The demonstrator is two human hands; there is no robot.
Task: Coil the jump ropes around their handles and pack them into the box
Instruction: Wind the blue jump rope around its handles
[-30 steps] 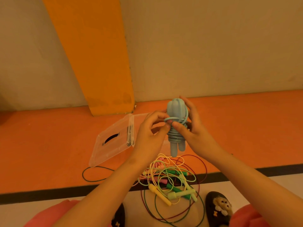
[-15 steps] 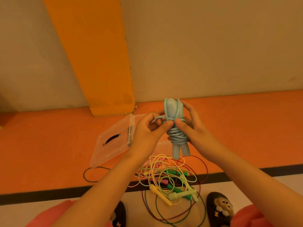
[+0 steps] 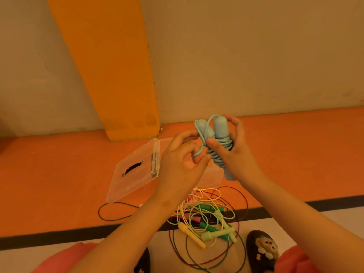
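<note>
The right hand (image 3: 236, 154) grips the blue jump rope (image 3: 218, 133) in the air, above the floor (image 3: 49, 174) and in front of the wall (image 3: 256, 56); its fingers are curled round the back of the bundle and the thumb presses on the front. The two blue handles stand nearly upright, side by side, and the cord is wound many times round their middle part; the rounded tops of the handles stick out above the coils and one lower end shows under the hand. The left hand (image 3: 177, 166) is just beside it, with curled fingers; a free loop of the same blue cord passes round one fingertip, and the thumb is close to it.

Under the hands the clear plastic box (image 3: 211, 177) lies on the orange floor; the hands cover most of it. Its lid (image 3: 128, 182) is folded open to the left, flat on the floor, with a dark handle slot in it.

Nearer to the person lies a loose pile of other jump ropes (image 3: 208, 219), tangled together; yellow, green, pink and pale green handles show among thin cords. One dark cord runs out to the left, under the lid's corner. A dark slipper (image 3: 262, 251) with a small animal figure is to the right of the pile; an orange pillar (image 3: 110, 66) stands against the wall.
</note>
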